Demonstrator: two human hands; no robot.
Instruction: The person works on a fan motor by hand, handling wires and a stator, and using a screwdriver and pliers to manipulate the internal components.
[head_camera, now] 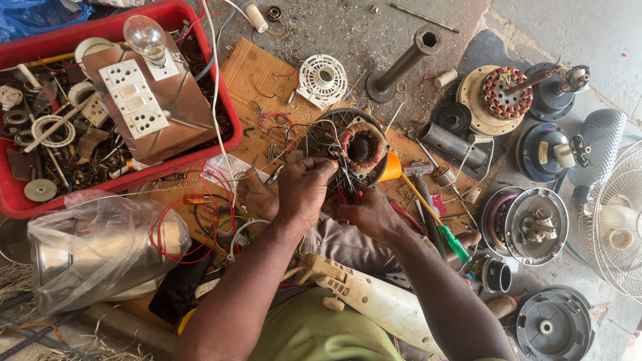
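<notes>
Cardboard sheets cover the concrete floor where I sit, a red tray (13, 194) of scrap parts at my left beside a clear plastic bag (93, 234). My left hand (301, 190) pinches wires from the copper-wound fan motor (354, 147) just above it; my right hand (371, 214) grips red-handled pliers (348, 199) at those wires.

One red plastic tray (13, 194) of scrap parts, one clear glass light bulb (145, 37), one white three-socket switch plate (134, 99), two bare hands (left (302, 190), right (370, 212)), one green-handled screwdriver (453, 243), one copper-wound fan stator (361, 146).
</notes>
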